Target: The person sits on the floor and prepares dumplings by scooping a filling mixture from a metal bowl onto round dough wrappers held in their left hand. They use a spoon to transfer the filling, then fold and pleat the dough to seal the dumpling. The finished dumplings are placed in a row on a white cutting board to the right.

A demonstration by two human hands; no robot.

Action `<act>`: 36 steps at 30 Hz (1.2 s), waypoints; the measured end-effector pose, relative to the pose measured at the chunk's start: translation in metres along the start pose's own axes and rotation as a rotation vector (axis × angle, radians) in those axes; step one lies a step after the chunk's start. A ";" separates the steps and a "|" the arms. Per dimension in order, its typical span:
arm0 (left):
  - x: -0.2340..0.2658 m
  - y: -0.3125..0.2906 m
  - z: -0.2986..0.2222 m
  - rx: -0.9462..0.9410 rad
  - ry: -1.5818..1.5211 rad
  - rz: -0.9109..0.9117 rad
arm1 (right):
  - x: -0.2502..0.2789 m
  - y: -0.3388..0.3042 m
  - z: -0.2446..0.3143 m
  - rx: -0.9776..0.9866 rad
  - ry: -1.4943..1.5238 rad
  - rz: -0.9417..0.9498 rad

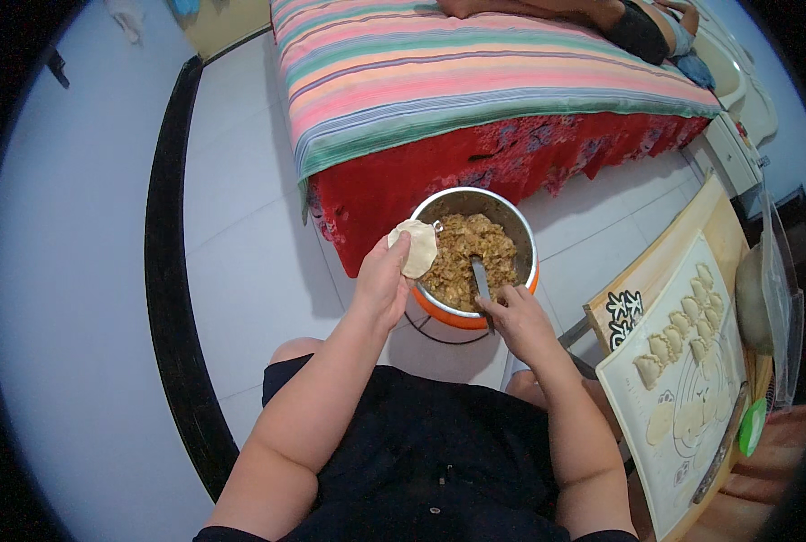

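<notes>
In my left hand [380, 287] is a round, pale dumpling wrapper [417, 251], held up at the left rim of a deep metal bowl [509, 210]. Brown minced filling [462, 246] covers the inside of that bowl, which has an orange outer base. My right hand [522, 322] is over the bowl's near right rim, its fingers closed on the handle of a flat metal spreader [481, 275]. The spreader's tip touches the filling; how deep it goes I cannot tell. No filling shows on the wrapper's visible face.
On the right, a wooden table [656, 257] bears a white mat [638, 415] with several shaped dumplings [683, 322], flat wrappers [689, 420] and a rolling pin [722, 443]. A green dish [753, 426] lies beside it. Beyond the bowl is a striped bed [475, 81], where a person [640, 32] lies.
</notes>
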State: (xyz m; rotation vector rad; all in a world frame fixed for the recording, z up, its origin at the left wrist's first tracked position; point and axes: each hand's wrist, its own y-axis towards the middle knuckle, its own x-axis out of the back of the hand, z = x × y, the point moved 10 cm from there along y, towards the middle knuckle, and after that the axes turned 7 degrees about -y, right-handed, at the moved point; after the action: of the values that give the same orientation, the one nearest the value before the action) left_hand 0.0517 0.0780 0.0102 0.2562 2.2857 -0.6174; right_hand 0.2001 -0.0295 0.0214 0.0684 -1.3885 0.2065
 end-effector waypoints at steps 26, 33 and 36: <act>0.013 -0.004 -0.013 -0.024 0.012 -0.066 | 0.025 0.012 -0.016 -0.208 0.459 -0.450; 0.011 -0.004 -0.013 -0.019 0.013 -0.046 | 0.012 0.014 -0.004 -0.229 0.530 -0.356; 0.009 -0.004 -0.013 -0.019 0.010 -0.048 | 0.012 0.013 0.002 -0.207 0.521 -0.345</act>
State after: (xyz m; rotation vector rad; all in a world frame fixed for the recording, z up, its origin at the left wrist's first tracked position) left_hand 0.0359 0.0810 0.0138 0.1961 2.3125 -0.6193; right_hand 0.1978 -0.0158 0.0327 0.0741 -0.8538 -0.1986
